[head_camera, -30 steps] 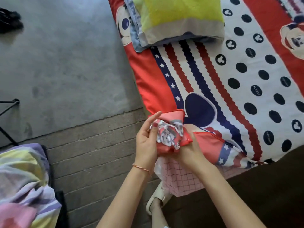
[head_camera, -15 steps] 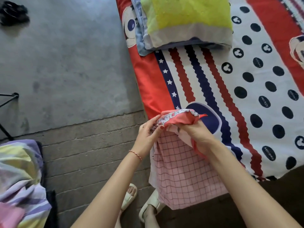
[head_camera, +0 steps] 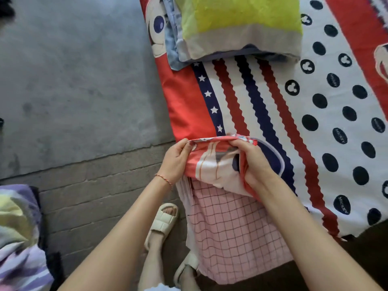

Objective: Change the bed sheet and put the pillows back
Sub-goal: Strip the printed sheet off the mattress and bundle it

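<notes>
At the lower left edge of the view lies a rumpled pastel bedding bundle (head_camera: 20, 238), well apart from the bed and probably set aside out of the way; beyond it the grey concrete floor (head_camera: 73, 80) meets a strip of brick paving (head_camera: 94, 185), where the person's foot in a cream sandal (head_camera: 161, 222) stands just beside the mattress. The left hand (head_camera: 175, 162) pinches the folded hem of the cartoon-print bed sheet (head_camera: 273, 112) at the near left corner of the bed, fingers curled over the fold; the right hand (head_camera: 255, 161) clenches the same hem a little further along, so the edge is stretched between both, seemingly to draw the corner down over the mattress. Below that hem the pink checked mattress cover (head_camera: 231, 232) is exposed, so this corner looks not yet fitted; the rest of the sheet lies flat across the bed. At the far end, a yellow-green pillow (head_camera: 237, 24) rests on a blue one (head_camera: 173, 38) on the sheet near its left edge; they lie well clear of the corner being worked.
</notes>
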